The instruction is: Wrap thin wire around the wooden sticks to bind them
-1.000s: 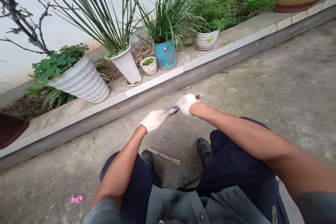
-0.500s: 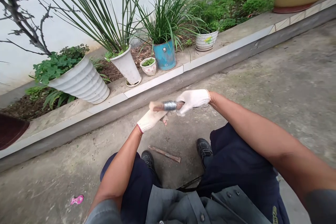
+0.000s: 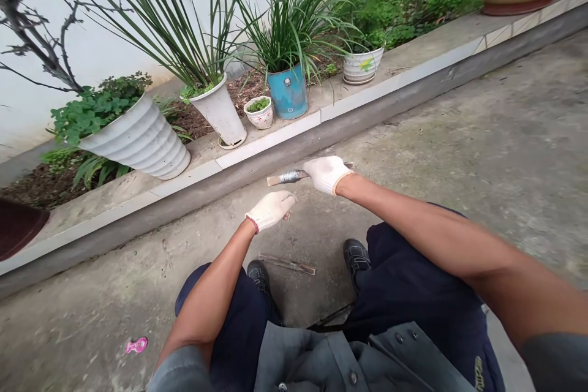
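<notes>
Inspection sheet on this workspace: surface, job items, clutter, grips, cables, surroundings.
Surface: grey concrete ground, stained.
Job's things: silver-wrapped stick; second stick on ground by left shoe.
Clutter: small pink item on ground.
Grips: right hand closed around silver-wrapped stick; left hand apart from it, fingers curled, contents unclear.
Cables: nothing certain; thin dark strip between trouser legs, unclear.
Surroundings: potted plants on tiled ledge, white wall behind.

Seems to be a yard or courtyard, out in the open: bare concrete ground [image 3: 459,135] underfoot, a white wall [image 3: 122,62] along one side, and beneath it a planting bed [image 3: 25,188] whose tiled ledge [image 3: 275,137] carries flowerpots [image 3: 143,138].
</notes>
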A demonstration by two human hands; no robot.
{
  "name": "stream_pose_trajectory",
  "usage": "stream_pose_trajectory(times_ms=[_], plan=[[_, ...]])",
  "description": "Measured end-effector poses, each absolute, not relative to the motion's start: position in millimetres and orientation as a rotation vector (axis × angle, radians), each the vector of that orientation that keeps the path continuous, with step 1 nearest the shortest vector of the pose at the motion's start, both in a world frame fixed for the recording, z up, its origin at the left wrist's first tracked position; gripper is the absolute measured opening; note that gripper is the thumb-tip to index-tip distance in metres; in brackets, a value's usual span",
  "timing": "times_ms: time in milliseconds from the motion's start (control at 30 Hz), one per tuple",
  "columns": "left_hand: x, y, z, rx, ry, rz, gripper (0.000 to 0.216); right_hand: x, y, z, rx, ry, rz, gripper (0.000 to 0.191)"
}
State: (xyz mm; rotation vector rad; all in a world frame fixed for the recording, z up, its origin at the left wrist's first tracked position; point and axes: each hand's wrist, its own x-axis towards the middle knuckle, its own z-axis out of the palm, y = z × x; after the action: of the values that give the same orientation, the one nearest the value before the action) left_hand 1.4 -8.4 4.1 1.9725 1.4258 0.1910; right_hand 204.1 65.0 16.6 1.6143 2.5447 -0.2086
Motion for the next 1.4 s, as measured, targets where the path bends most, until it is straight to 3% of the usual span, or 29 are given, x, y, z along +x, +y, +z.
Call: stream_pose_trajectory(times_ms=[300, 533, 633, 800, 867, 933, 1000, 1133, 1400], plan=[[-2.0, -4.1, -6.8, 2.284, 1.491, -0.14, 0.036, 197.5, 50.2, 4.9, 1.153, 2.403, -0.23, 0.036], [-4.2, -4.1, 6.1, 2.163, 1.448, -0.111, 0.031, 220.1, 60.9, 5.6, 0.878, 2.406, -0.47, 0.025], [-6.4, -7.1, 13.1, 2.034, 1.343, -0.032, 0.027, 234.8, 68.5, 7.6, 0.725, 2.41, -0.758, 0.02], [-5.1, -15.8, 26.7, 1.791, 1.079, 0.274, 0.033, 253.2, 70.7, 29.1, 0.617, 2.399, -1.548, 0.046], [-3.0, -17.1, 29.6, 1.721, 1.049, 0.379, 0.037, 250.1, 70.4, 38.5, 0.817, 2.528, -1.659, 0.048], [-1.5, -15.9, 28.1, 1.655, 1.1, 0.468, 0.039, 240.8, 71.6, 41.9, 1.189, 2.667, -1.463, 0.043], [-1.1, -13.1, 22.1, 1.617, 1.198, 0.505, 0.038, 228.6, 73.3, 38.2, 1.516, 2.701, -1.006, 0.035], [-0.5, -9.2, 5.2, 1.701, 1.317, 0.35, 0.032, 208.5, 71.1, 21.7, 1.638, 2.552, -0.329, 0.03], [2.4, -5.4, 7.1, 1.988, 1.451, 0.017, 0.033, 200.8, 49.4, 18.0, 1.307, 2.411, -0.205, 0.035]])
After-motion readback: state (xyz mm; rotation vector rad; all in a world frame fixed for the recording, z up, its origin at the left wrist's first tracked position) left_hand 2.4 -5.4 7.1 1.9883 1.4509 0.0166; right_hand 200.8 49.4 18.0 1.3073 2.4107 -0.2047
